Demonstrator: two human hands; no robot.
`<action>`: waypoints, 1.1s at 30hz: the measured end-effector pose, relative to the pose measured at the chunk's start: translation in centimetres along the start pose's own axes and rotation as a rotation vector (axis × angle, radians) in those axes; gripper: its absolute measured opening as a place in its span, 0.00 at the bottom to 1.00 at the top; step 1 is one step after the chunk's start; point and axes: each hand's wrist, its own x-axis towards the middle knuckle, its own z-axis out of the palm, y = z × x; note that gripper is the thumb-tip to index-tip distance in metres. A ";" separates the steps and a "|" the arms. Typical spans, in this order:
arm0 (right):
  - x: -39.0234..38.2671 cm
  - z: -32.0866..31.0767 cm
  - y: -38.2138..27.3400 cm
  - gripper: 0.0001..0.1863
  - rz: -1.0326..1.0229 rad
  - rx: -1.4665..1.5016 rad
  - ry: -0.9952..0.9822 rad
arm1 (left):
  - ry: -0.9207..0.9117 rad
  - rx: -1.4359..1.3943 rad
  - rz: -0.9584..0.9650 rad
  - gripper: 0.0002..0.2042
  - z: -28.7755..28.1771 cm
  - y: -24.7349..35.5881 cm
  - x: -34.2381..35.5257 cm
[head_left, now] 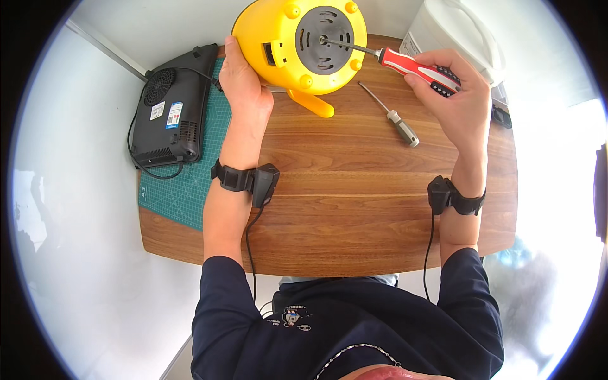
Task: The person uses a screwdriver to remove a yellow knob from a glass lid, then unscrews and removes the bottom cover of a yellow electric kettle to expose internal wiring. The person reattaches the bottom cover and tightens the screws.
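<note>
At the far side of the table, a yellow countertop appliance [259, 28] is tipped over, its underside facing me. A dark grey vented disc [308, 57], small yellow feet and a black power socket [270, 54] show on the base; a yellow handle [313, 104] sticks out below. My left hand [244, 79] grips its left side, fingers partly hidden behind it. My right hand [456, 88] is closed around a screwdriver [405, 63] with a red, white and black handle. The shaft's tip is at the middle of the disc. Below it lies a second screwdriver [399, 123], grey and white.
On the left a black appliance [168, 117] with a fan grille and a cord lies partly on a green cutting mat [190, 199]. A white lidded bin [446, 31] stands at the far right corner of the wooden table [354, 209]. Cabled black wristbands [244, 178] circle both my wrists.
</note>
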 end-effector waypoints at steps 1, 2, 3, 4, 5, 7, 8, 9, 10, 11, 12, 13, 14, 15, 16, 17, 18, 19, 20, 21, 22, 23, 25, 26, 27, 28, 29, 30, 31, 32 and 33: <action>0.0 0.0 0.0 0.12 -0.011 -0.012 -0.008 | 0.005 0.002 0.004 0.19 0.0 0.0 0.0; 0.0 -0.1 -0.1 0.12 -0.022 -0.024 -0.015 | 0.010 0.004 0.007 0.19 0.0 -0.1 0.0; 0.0 -0.1 -0.1 0.13 -0.097 -0.070 -0.014 | 0.014 0.007 0.011 0.19 -0.1 -0.2 0.0; 0.0 -0.2 -0.1 0.14 -0.173 -0.117 -0.012 | -0.001 0.029 0.028 0.19 -0.1 -0.2 0.0; 0.1 -0.3 -0.1 0.15 -0.248 -0.163 -0.010 | -0.017 0.053 0.044 0.19 -0.1 -0.2 -0.1; -0.2 -0.4 -0.8 0.15 -0.306 -0.221 -0.034 | -0.028 0.085 0.070 0.19 -0.1 -0.2 -0.2; -0.3 -0.5 -1.1 0.16 -0.336 -0.250 -0.045 | -0.024 0.094 0.079 0.20 -0.1 -0.2 -0.2; -0.4 -0.6 -1.3 0.16 -0.329 -0.221 -0.065 | -0.018 0.104 0.088 0.20 -0.1 -0.2 -0.3; -0.4 -0.8 -1.4 0.16 -0.323 -0.194 -0.082 | -0.021 0.100 0.087 0.20 -0.1 -0.2 -0.3; -0.4 -0.9 -1.5 0.16 -0.318 -0.165 -0.100 | -0.022 0.096 0.087 0.20 -0.1 -0.2 -0.4; -0.3 -1.0 -1.2 0.17 -0.234 -0.082 -0.102 | -0.024 0.093 0.087 0.20 -0.1 -0.2 -0.5; -0.2 -1.2 -0.7 0.18 -0.150 0.001 -0.104 | -0.020 0.096 0.079 0.20 0.0 -0.2 -0.5; -0.1 -1.3 -0.3 0.19 -0.067 0.084 -0.107 | -0.015 0.099 0.071 0.20 0.0 -0.2 -0.5; 0.1 -1.2 0.0 0.20 -0.047 0.130 -0.080 | -0.011 0.102 0.064 0.19 0.1 -0.2 -0.6; 0.3 -1.0 0.4 0.20 -0.028 0.175 -0.052 | -0.012 0.098 0.072 0.19 0.2 -0.2 -0.7; 0.4 -0.9 0.7 0.21 -0.009 0.221 -0.025 | -0.013 0.094 0.079 0.19 0.3 -0.3 -0.8; 0.4 -0.9 0.9 0.21 -0.010 0.214 -0.021 | -0.014 0.089 0.087 0.19 0.4 -0.2 -0.9; 0.4 -0.7 1.0 0.21 0.015 0.248 0.002 | -0.008 0.090 0.089 0.19 0.4 -0.2 -0.9; 0.3 -0.4 1.0 0.20 0.041 0.281 0.026 | -0.002 0.091 0.091 0.19 0.3 -0.1 -0.9; 0.3 -0.2 1.1 0.20 0.068 0.314 0.050 | 0.004 0.091 0.093 0.19 0.3 -0.1 -0.9; 0.4 -0.1 1.3 0.19 0.084 0.352 0.060 | 0.004 0.088 0.096 0.19 0.3 -0.1 -0.9; 0.6 0.1 1.6 0.18 0.101 0.390 0.070 | 0.004 0.084 0.099 0.19 0.3 -0.2 -0.8; 0.7 0.1 1.6 0.17 0.171 0.437 0.063 | 0.006 0.091 0.096 0.19 0.2 -0.3 -0.8; 0.7 -0.1 1.4 0.17 0.224 0.447 0.045 | 0.009 0.102 0.090 0.19 0.2 -0.3 -1.0; 0.7 -0.4 1.1 0.18 0.276 0.457 0.028 | 0.012 0.113 0.083 0.19 0.2 -0.3 -1.0; 0.7 -0.8 0.9 0.19 0.312 0.396 -0.006 | 0.019 0.112 0.080 0.19 0.2 -0.3 -1.1; 0.7 -1.3 0.8 0.20 0.349 0.335 -0.039 | 0.026 0.111 0.077 0.19 0.1 -0.3 -1.1; 0.7 -1.5 0.7 0.21 0.384 0.275 -0.073 | 0.033 0.111 0.074 0.19 0.0 -0.2 -1.0; 0.7 -1.6 0.8 0.21 0.338 0.260 -0.074 | 0.027 0.111 0.079 0.19 0.1 -0.2 -1.1; 0.6 -1.6 1.0 0.20 0.292 0.246 -0.076 | 0.021 0.112 0.084 0.18 0.2 -0.1 -1.1; 0.6 -1.6 1.1 0.19 0.246 0.231 -0.078 | 0.015 0.113 0.090 0.18 0.4 0.1 -1.1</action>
